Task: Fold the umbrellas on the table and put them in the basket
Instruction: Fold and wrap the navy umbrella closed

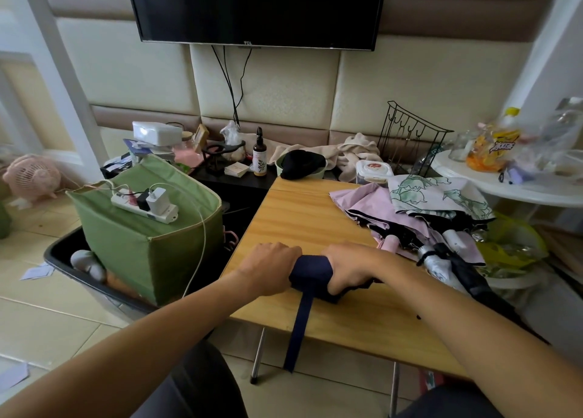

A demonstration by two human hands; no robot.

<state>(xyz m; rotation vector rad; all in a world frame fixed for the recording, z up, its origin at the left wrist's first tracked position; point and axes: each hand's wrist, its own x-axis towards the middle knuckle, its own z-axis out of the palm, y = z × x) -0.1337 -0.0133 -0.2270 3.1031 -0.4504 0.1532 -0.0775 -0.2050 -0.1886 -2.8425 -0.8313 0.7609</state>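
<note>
Thing in hand: a rolled navy-blue fabric umbrella (310, 274) lay at the near edge of the light wooden folding surface (303, 215), its long axis running left to right across the person's front.
Left hand: the left hand (271, 267) was curled over the umbrella's left end, gripping it from above.
Right hand: the right hand (350, 269) was wrapped round the bundle just beside the left, fingers under and thumb over, clenched on the fabric.
Strap: a flat navy closing strap (299, 329) hung from the roll between the two hands, straight down over the surface's near edge, unfastened.
Key relation: the strap lay nearer the left hand, and probably had to be wound round the roll across its long axis while the right hand kept the bundle tight.
Basket: a dark plastic basket (60, 244) sat on the floor to the left, well apart from the umbrella, with a green fabric box (138, 244) standing in it.
Still to fold: a heap of pink, floral and black umbrellas (422, 209) lay loose on the surface's right side.
</note>
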